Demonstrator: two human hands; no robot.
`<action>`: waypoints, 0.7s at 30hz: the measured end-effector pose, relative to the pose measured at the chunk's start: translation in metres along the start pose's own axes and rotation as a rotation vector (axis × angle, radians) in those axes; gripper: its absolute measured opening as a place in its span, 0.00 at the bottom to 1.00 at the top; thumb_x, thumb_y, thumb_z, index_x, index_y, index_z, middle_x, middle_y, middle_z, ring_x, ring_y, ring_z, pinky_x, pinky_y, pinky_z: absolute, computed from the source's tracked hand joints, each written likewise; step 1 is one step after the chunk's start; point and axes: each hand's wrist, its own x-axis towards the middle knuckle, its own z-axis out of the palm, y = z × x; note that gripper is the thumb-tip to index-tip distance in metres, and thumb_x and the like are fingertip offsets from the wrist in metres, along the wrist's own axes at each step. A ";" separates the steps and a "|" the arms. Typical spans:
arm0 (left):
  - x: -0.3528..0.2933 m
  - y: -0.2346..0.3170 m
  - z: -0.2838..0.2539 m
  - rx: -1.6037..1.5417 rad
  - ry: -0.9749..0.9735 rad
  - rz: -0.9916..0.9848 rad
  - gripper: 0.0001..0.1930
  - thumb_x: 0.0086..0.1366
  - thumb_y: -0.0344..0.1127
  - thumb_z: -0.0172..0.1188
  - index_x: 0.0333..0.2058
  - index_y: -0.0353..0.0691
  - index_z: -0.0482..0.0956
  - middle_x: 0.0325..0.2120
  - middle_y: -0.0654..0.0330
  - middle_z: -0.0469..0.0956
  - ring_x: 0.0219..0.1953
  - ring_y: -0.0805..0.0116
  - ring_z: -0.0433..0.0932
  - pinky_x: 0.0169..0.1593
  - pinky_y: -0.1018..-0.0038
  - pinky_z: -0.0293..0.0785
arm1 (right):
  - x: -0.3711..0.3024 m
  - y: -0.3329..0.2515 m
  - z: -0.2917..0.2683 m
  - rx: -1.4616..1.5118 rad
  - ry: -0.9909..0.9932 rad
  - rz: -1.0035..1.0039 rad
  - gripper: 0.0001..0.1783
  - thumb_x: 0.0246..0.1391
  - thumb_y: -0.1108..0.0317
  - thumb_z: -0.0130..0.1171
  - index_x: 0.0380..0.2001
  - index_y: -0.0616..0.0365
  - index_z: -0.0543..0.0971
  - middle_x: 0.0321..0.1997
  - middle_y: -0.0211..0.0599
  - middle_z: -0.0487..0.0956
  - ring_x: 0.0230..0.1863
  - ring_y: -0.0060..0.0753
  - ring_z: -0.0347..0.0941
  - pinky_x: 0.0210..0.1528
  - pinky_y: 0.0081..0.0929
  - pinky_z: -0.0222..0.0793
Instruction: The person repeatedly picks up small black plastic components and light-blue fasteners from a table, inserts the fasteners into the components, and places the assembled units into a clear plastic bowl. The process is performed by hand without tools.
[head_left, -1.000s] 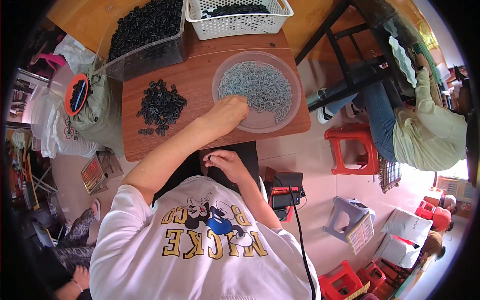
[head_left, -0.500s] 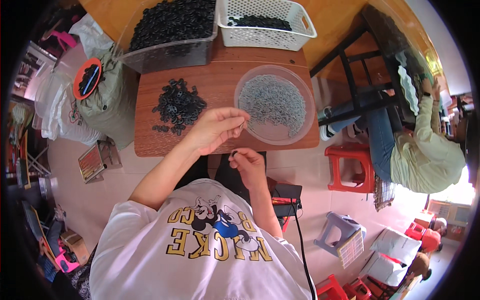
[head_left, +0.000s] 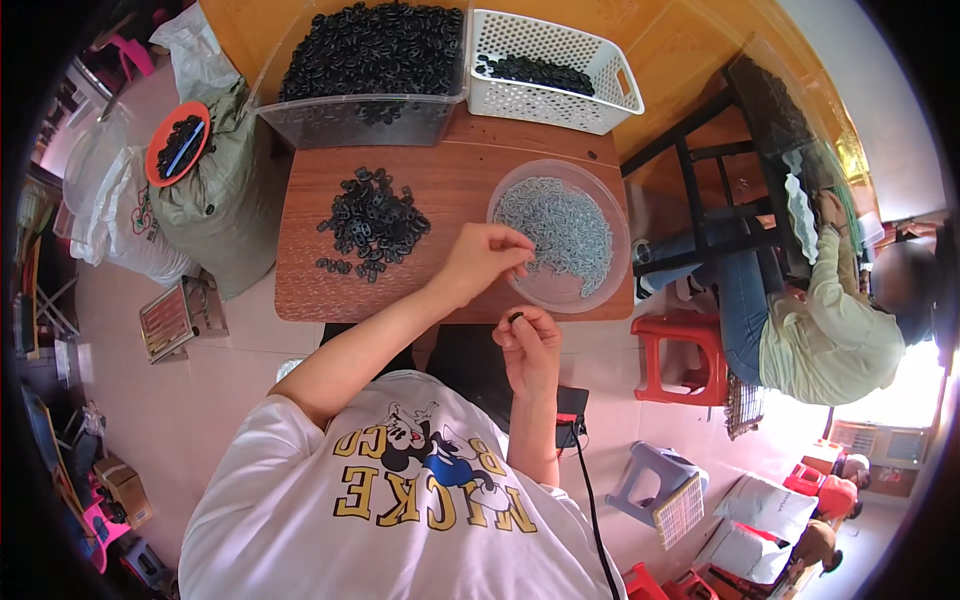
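Note:
My left hand (head_left: 478,264) hangs over the near left rim of a clear round tub (head_left: 507,290) full of small silver screws (head_left: 560,225). Its thumb and fingers are pinched together; whatever is between them is too small to make out. Closer to my body, just off the table's front edge, my right hand (head_left: 531,345) is closed with a small black plastic piece (head_left: 516,317) between thumb and finger. A loose heap of similar black plastic pieces (head_left: 370,222) lies on the table left of the tub.
A clear bin (head_left: 370,122) of black pieces and a white perforated basket (head_left: 555,108) stand at the back of the brown table (head_left: 300,270). Left are sacks (head_left: 225,200) and an orange bowl (head_left: 160,160). To the right, another person (head_left: 830,340) sits near a red stool (head_left: 680,330).
The view has shifted slightly. Both my hands have moved a little to the right, the left one's fingertips now farther over the tub's rim. The black piece stays in my right hand.

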 end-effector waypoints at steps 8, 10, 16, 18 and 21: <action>0.014 -0.007 0.007 0.057 -0.027 -0.030 0.08 0.55 0.26 0.61 0.34 0.30 0.79 0.25 0.57 0.79 0.25 0.74 0.78 0.29 0.81 0.73 | -0.005 -0.012 -0.016 -0.003 0.094 -0.106 0.06 0.54 0.79 0.50 0.35 0.66 0.76 0.32 0.39 0.76 0.29 0.24 0.69 0.33 0.20 0.66; 0.015 -0.008 0.007 0.049 -0.043 -0.053 0.08 0.55 0.26 0.61 0.34 0.30 0.78 0.26 0.57 0.79 0.25 0.73 0.78 0.29 0.81 0.74 | 0.000 -0.012 -0.019 -0.017 0.101 -0.132 0.07 0.54 0.79 0.50 0.36 0.65 0.76 0.33 0.38 0.76 0.30 0.23 0.69 0.34 0.20 0.66; 0.015 -0.008 0.005 -0.366 -0.109 -0.195 0.09 0.57 0.28 0.60 0.36 0.30 0.76 0.29 0.55 0.79 0.29 0.72 0.79 0.29 0.82 0.73 | 0.017 -0.022 -0.007 -0.258 0.275 -0.223 0.08 0.55 0.76 0.52 0.39 0.65 0.76 0.41 0.37 0.77 0.35 0.21 0.72 0.38 0.16 0.67; 0.012 0.000 0.010 -0.364 -0.134 -0.205 0.09 0.58 0.29 0.59 0.36 0.30 0.76 0.29 0.55 0.79 0.30 0.72 0.78 0.29 0.82 0.74 | 0.020 -0.025 -0.007 -0.222 0.259 -0.161 0.09 0.56 0.76 0.52 0.39 0.65 0.76 0.42 0.38 0.77 0.37 0.22 0.73 0.38 0.16 0.68; 0.012 0.000 0.016 -0.276 -0.144 -0.224 0.09 0.58 0.29 0.59 0.36 0.31 0.76 0.29 0.55 0.79 0.30 0.72 0.78 0.29 0.82 0.74 | 0.025 -0.025 -0.009 -0.199 0.243 -0.131 0.09 0.56 0.75 0.52 0.40 0.65 0.76 0.41 0.38 0.78 0.38 0.23 0.74 0.38 0.16 0.68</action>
